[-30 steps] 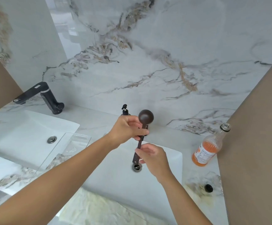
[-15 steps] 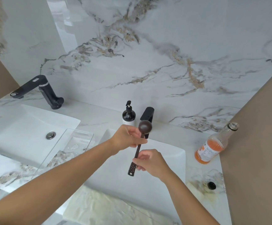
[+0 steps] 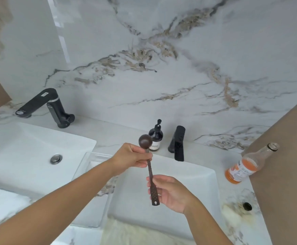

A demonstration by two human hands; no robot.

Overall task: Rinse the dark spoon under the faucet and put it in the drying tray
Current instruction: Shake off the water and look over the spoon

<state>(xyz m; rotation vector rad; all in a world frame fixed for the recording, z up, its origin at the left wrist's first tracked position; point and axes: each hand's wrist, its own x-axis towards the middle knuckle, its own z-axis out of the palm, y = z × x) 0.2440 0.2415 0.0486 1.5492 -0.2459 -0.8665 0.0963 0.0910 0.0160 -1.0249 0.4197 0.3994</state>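
The dark spoon [image 3: 150,175] stands nearly upright over the right sink [image 3: 193,190], its round bowl at the top and its dotted handle pointing down. My left hand [image 3: 131,159] pinches the neck just under the bowl. My right hand [image 3: 170,193] holds the lower handle with its fingers. The black faucet [image 3: 177,143] of this sink stands behind and to the right of the spoon; no water is visible. The clear drying tray [image 3: 91,161] sits between the two sinks, mostly hidden by my left forearm.
A black soap dispenser [image 3: 156,137] stands left of the faucet. An open bottle of orange liquid [image 3: 245,167] leans at the right, its black cap [image 3: 247,206] on the counter. A second sink [image 3: 29,156] and black faucet [image 3: 50,106] lie at left.
The spoon and both hands have shifted left, away from the faucet. The view has tipped, so the soap dispenser and faucet now show behind the spoon.
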